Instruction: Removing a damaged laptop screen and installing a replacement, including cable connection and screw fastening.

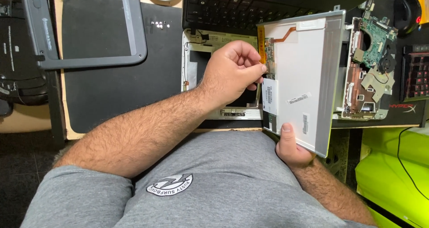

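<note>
Right hand (292,147) grips one bare screen panel (304,76) by its lower edge, tilted above the desk's near edge; left hand (232,71) pinches the panel's connector strip (270,67). Open laptop shell (201,62) holds loose cables; one detached bezel (89,31) lies far-left.

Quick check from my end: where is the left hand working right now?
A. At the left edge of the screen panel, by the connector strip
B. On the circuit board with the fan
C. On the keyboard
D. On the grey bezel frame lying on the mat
A: the left hand pinches at the left edge of the screen panel, which the right hand holds up from below.
</note>
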